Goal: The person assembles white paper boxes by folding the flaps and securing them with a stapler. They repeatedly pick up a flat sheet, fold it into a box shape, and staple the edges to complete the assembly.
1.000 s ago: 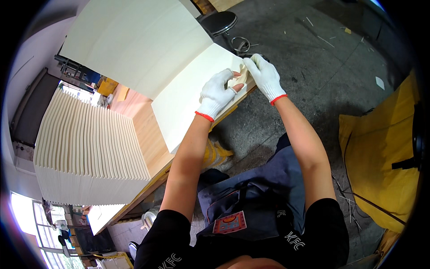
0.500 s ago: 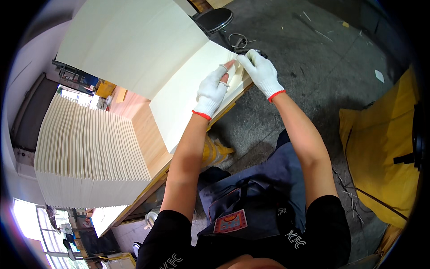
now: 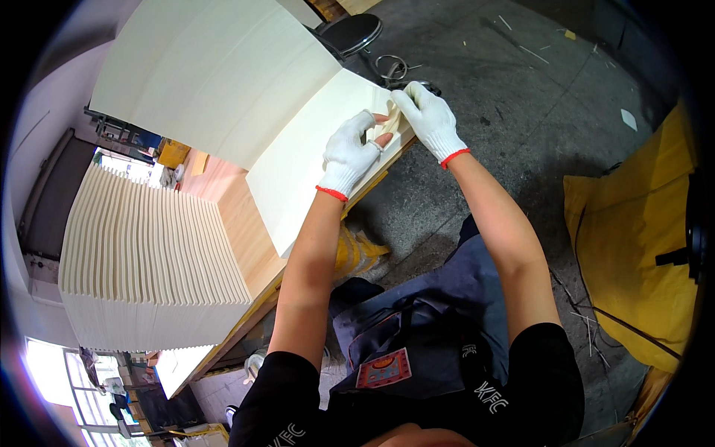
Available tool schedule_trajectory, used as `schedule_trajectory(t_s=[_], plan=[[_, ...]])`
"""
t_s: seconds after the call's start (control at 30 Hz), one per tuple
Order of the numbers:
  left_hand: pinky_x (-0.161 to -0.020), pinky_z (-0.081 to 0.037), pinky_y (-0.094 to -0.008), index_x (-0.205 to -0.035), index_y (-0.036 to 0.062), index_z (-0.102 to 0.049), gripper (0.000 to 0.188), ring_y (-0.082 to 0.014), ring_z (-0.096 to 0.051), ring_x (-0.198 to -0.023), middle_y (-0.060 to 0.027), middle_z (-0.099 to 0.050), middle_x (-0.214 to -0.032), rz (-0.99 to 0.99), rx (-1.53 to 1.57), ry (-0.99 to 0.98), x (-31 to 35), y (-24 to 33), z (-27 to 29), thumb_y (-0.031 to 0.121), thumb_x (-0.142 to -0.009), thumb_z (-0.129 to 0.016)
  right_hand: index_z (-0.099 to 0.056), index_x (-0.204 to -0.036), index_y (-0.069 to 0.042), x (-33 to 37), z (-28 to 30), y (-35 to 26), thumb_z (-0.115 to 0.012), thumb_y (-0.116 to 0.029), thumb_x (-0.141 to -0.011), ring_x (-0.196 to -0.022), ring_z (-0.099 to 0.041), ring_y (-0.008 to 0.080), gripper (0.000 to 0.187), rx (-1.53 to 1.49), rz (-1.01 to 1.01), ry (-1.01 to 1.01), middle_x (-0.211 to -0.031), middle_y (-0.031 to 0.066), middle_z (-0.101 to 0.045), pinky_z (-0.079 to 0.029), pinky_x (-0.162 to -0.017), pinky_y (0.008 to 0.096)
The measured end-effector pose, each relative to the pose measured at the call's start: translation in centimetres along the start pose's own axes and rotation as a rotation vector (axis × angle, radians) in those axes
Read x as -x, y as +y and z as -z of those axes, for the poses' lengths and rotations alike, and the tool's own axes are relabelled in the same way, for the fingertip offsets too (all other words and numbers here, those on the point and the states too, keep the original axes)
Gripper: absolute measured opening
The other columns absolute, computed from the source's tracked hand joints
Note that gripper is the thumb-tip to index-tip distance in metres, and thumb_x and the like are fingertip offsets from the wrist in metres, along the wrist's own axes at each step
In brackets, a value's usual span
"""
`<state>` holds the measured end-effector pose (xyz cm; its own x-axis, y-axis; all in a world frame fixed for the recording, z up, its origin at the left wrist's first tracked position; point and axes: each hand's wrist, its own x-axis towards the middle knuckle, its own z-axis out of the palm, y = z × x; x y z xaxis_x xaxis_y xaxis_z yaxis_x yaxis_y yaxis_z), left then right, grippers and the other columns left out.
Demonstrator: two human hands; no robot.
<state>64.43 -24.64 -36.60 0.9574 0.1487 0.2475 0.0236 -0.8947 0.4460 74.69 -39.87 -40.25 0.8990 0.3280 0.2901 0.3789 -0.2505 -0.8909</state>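
Note:
Both hands wear white knit gloves with red cuffs. My left hand (image 3: 348, 153) is over the white panel (image 3: 298, 164), its bare thumb and forefinger tips curved around the near side of a pale cream strip (image 3: 392, 119). The strip is thin and bent; its material is hard to make out. At the panel's far right corner my right hand (image 3: 428, 115) pinches the strip's upper end, with its fingertips partly hidden. A second large pale panel (image 3: 216, 74) rises along the lying panel's far-left edge.
To the left, a stack of many pale ridged sheets (image 3: 149, 246) stands on the wooden table (image 3: 249, 223). A black round stool (image 3: 354, 33) is beyond the far corner. Yellow sheeting (image 3: 633, 246) hangs at the right, and scraps (image 3: 629, 119) lie on the dark floor.
My left thumb and forefinger have spread further apart and shifted slightly against the cream strip. My right hand stays at the corner, moved a little to the left.

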Motion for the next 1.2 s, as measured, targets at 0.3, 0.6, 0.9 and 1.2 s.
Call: schedule_trajectory(t_s=[0.3, 0.6, 0.9, 1.2], plan=[[-0.088, -0.051, -0.0407, -0.116, 0.0141, -0.069, 0.026, -0.0339, -0.065, -0.101, -0.0140, -0.070, -0.105, -0.084, 0.145, 0.075, 0.4, 0.6, 0.4, 0.018, -0.097, -0.051, -0.066, -0.094, -0.005, 0.2, 0.1, -0.1, -0.054, -0.055, -0.095, -0.077, -0.065, 0.0277, 0.051, -0.049, -0.015, 0.031, -0.081, 0.0151, -0.066, -0.047, -0.073, 0.0379], [-0.087, -0.052, -0.0381, -0.119, 0.0150, -0.067, 0.026, -0.0297, -0.066, -0.100, -0.0123, -0.069, -0.109, -0.043, 0.023, -0.002, 0.3, 0.9, 0.2, 0.019, -0.095, -0.057, -0.065, -0.095, -0.005, -0.4, 0.5, 1.0, -0.056, -0.053, -0.093, -0.085, -0.066, 0.0303, 0.049, -0.220, -0.051, -0.005, -0.088, 0.0158, -0.068, -0.048, -0.077, 0.0384], [-0.086, -0.051, -0.0390, -0.116, 0.0134, -0.068, 0.026, -0.0322, -0.065, -0.100, -0.0139, -0.069, -0.104, -0.071, 0.128, 0.019, 0.3, 0.9, 0.5, 0.018, -0.096, -0.052, -0.064, -0.100, -0.015, -0.9, 4.0, 1.2, -0.052, -0.047, -0.097, -0.084, -0.069, 0.0327, 0.034, 0.651, 0.580, -0.060, -0.086, 0.0105, -0.068, -0.055, -0.072, 0.0450], [-0.087, -0.051, -0.0384, -0.113, 0.0140, -0.070, 0.026, -0.0326, -0.066, -0.098, -0.0137, -0.070, -0.103, -0.107, 0.076, 0.032, 0.1, 0.4, 0.1, 0.029, -0.092, -0.065, -0.062, -0.109, -0.009, -1.0, 1.0, 1.2, -0.045, -0.050, -0.100, -0.098, -0.064, 0.0387, 0.045, 0.025, 0.081, -0.119, -0.103, 0.0195, -0.068, -0.048, -0.084, 0.0434]])
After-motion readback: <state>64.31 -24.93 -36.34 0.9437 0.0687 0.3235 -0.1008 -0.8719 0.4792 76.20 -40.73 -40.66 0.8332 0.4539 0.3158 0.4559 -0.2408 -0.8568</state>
